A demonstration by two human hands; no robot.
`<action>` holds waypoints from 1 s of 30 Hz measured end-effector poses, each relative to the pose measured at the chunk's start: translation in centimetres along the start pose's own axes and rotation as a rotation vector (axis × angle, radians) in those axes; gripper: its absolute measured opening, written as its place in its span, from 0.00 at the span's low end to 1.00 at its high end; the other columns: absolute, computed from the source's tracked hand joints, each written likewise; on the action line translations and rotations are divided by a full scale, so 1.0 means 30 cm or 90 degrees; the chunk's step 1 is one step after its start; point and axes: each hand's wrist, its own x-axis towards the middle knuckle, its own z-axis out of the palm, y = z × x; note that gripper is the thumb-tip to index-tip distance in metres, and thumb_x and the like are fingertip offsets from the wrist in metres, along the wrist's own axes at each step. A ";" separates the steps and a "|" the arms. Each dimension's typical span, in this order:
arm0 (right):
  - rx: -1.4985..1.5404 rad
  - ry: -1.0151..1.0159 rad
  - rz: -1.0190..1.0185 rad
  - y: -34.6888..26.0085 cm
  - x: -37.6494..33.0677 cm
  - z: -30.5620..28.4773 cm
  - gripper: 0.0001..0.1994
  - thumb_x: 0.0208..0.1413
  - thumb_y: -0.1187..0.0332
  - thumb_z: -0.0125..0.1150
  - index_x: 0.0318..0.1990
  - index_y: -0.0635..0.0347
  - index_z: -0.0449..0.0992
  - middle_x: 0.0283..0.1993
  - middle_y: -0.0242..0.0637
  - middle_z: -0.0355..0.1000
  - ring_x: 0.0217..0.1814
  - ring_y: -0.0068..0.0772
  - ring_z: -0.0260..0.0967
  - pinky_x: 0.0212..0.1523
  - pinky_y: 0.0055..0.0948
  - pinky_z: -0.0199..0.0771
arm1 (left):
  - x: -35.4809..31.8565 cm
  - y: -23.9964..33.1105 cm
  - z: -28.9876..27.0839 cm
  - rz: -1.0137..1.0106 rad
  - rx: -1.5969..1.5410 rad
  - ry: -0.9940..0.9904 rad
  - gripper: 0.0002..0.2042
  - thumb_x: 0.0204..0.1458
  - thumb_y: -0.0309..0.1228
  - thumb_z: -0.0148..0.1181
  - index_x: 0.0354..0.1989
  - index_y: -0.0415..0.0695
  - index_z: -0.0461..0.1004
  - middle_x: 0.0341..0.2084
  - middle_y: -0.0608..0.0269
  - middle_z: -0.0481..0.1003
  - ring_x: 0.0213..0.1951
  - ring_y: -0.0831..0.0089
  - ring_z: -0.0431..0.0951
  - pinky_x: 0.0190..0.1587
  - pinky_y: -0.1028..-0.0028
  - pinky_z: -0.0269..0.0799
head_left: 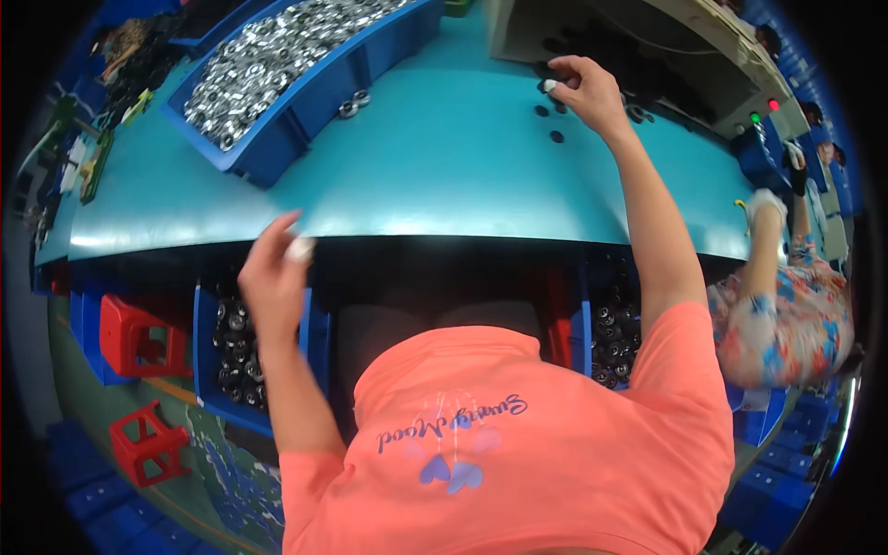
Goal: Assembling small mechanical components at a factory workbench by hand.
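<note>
My right hand (589, 92) reaches over the far right of the table, its thumb and index finger curved and apart. Small black round parts (557, 137) lie scattered beside and below its fingertips; one is close against the thumb. My left hand (275, 277) hangs just over the table's front edge at the left, thumb apart from the bent fingers, with nothing visible between them. White covers sit on both thumbs. Under that hand a blue bin (201, 356) holds black and silver round parts (239, 347).
The turquoise table (416, 176) carries a long blue tray (305, 139) heaped with silver rings (287, 60). Two loose rings (353, 104) lie beside it. A pale machine housing (518, 32) stands far right, near a co-worker's arm (766, 236). Red stools (148, 442) stand lower left.
</note>
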 end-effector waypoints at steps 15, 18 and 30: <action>0.061 -0.269 -0.088 -0.282 -0.043 0.295 0.22 0.53 0.59 0.68 0.55 0.54 0.77 0.51 0.41 0.74 0.50 0.41 0.73 0.54 0.40 0.74 | 0.283 -0.024 0.389 -0.034 0.001 -0.090 0.18 0.57 0.22 0.58 0.57 0.41 0.73 0.36 0.65 0.73 0.32 0.80 0.72 0.36 0.78 0.71; 0.092 -0.235 -0.177 -0.379 -0.031 0.401 0.23 0.52 0.58 0.69 0.55 0.56 0.77 0.50 0.42 0.74 0.46 0.39 0.74 0.50 0.38 0.75 | 0.289 -0.043 0.387 -0.059 -0.124 -0.019 0.18 0.58 0.20 0.53 0.58 0.38 0.70 0.38 0.64 0.73 0.35 0.79 0.74 0.37 0.77 0.74; 0.058 -0.215 -0.298 -0.553 -0.036 0.642 0.22 0.45 0.55 0.71 0.49 0.49 0.80 0.50 0.40 0.74 0.55 0.48 0.69 0.56 0.44 0.71 | 0.267 -0.067 0.359 0.019 -0.047 0.299 0.20 0.55 0.19 0.50 0.57 0.36 0.68 0.48 0.50 0.67 0.48 0.63 0.71 0.51 0.67 0.73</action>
